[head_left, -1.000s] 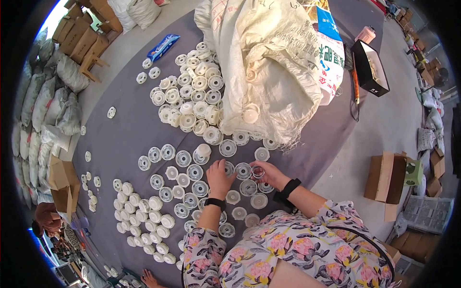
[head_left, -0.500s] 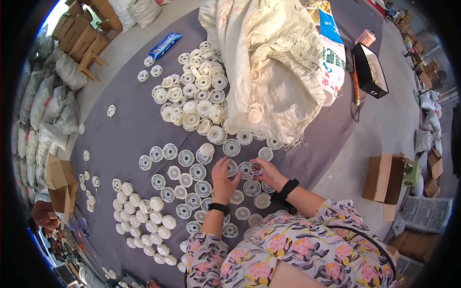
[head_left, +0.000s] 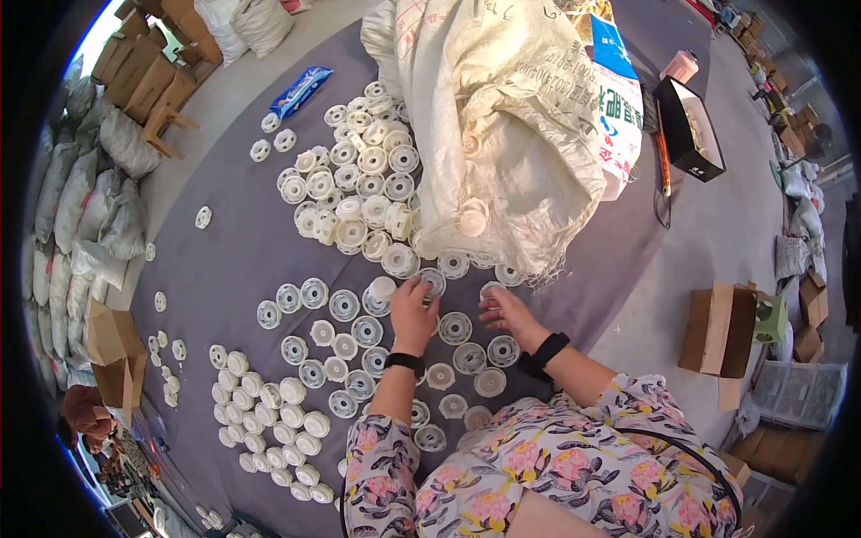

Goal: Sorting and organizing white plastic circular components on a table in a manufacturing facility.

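Observation:
My left hand (head_left: 413, 314) reaches forward over the grey mat (head_left: 224, 260), its fingertips pinched on a white plastic disc (head_left: 432, 282) near the mouth of a big white woven sack (head_left: 502, 134). To the right, my right hand (head_left: 508, 311) has its fingers curled beside another white disc (head_left: 491, 289); I cannot see whether it grips it. Both wrists wear black bands. More discs lie flat in loose rows (head_left: 456, 328) between and below my hands.
A heap of white discs (head_left: 359, 193) lies left of the sack, and a tidy block of white caps (head_left: 269, 412) at lower left. A black box (head_left: 691, 130) and a cardboard box (head_left: 717, 327) stand right, a blue packet (head_left: 300, 90) far left.
Both hands were together over the discs close to my lap. They have moved apart and forward toward the sack's mouth.

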`<state>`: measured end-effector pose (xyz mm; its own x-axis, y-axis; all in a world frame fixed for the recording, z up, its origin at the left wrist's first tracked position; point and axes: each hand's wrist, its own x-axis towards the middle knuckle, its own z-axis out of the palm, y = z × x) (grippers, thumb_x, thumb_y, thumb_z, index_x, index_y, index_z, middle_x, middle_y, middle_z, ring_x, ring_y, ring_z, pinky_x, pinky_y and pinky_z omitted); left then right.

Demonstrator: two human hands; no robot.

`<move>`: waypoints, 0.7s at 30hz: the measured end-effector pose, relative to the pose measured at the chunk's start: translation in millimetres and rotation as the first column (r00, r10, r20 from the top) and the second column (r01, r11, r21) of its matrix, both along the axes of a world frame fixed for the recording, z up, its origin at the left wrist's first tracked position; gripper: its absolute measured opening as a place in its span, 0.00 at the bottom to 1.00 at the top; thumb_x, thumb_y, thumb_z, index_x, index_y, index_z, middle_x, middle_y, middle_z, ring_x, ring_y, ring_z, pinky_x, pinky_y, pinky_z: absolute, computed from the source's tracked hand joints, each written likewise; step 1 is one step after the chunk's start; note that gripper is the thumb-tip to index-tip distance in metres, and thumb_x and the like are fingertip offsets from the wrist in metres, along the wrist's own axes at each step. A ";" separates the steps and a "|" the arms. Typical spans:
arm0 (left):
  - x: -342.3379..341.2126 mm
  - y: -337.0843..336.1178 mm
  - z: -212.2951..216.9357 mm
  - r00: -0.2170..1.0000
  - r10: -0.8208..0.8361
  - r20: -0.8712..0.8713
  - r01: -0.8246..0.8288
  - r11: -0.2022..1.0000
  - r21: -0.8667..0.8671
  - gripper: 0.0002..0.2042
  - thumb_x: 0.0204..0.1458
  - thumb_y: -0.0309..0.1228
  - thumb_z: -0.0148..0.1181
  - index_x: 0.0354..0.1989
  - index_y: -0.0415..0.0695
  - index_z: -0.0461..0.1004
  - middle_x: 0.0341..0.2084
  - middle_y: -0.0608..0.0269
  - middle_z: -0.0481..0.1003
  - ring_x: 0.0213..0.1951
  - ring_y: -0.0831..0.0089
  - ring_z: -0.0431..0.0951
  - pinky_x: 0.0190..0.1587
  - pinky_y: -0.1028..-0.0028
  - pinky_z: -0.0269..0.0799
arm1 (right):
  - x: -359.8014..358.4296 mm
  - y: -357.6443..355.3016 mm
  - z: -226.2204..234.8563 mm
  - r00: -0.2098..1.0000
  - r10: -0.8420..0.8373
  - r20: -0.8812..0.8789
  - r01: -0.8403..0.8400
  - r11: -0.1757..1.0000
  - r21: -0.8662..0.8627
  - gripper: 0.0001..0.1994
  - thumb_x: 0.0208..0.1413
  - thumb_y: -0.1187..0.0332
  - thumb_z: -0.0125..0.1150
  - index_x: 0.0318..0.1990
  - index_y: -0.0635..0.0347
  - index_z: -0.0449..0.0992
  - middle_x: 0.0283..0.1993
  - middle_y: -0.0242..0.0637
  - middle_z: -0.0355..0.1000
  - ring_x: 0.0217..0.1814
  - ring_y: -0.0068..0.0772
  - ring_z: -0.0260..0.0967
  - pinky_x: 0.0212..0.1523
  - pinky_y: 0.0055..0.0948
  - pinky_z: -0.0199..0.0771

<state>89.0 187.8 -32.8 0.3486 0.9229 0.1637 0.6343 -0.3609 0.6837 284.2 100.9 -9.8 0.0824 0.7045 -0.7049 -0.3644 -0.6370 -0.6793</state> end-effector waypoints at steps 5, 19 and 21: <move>-5.1 -4.5 5.1 0.999 -0.013 -0.050 0.011 1.000 -0.025 0.19 0.37 0.29 0.67 0.41 0.44 0.74 0.46 0.55 0.71 0.49 0.55 0.69 0.50 0.60 0.65 | 53.7 -45.6 -24.1 0.995 -0.019 0.093 0.026 0.997 -0.075 0.24 0.61 0.47 0.41 0.42 0.60 0.73 0.31 0.35 0.73 0.29 0.27 0.72 0.30 0.26 0.71; -22.3 -42.6 -7.1 0.981 -0.023 -0.194 0.010 0.997 -0.070 0.36 0.35 0.29 0.69 0.57 0.38 0.60 0.51 0.47 0.66 0.53 0.52 0.66 0.55 0.60 0.61 | 84.3 -59.1 -38.8 0.988 -0.086 0.129 0.127 0.925 -0.357 0.31 0.58 0.44 0.42 0.23 0.67 0.73 0.17 0.45 0.71 0.11 0.33 0.66 0.12 0.29 0.62; -28.4 -49.3 -8.2 0.981 -0.006 -0.195 -0.010 0.997 -0.077 0.37 0.35 0.30 0.69 0.57 0.37 0.60 0.52 0.48 0.66 0.54 0.52 0.65 0.56 0.60 0.60 | 82.2 -58.7 -38.1 0.985 -0.097 0.140 0.142 0.920 -0.364 0.31 0.58 0.43 0.42 0.22 0.67 0.73 0.17 0.44 0.71 0.10 0.33 0.65 0.12 0.29 0.60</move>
<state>60.6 138.5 -41.0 0.3650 0.9308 0.0216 0.7585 -0.3107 0.5728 366.4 42.2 -47.9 0.2471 0.3735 -0.8941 -0.3867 -0.8081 -0.4444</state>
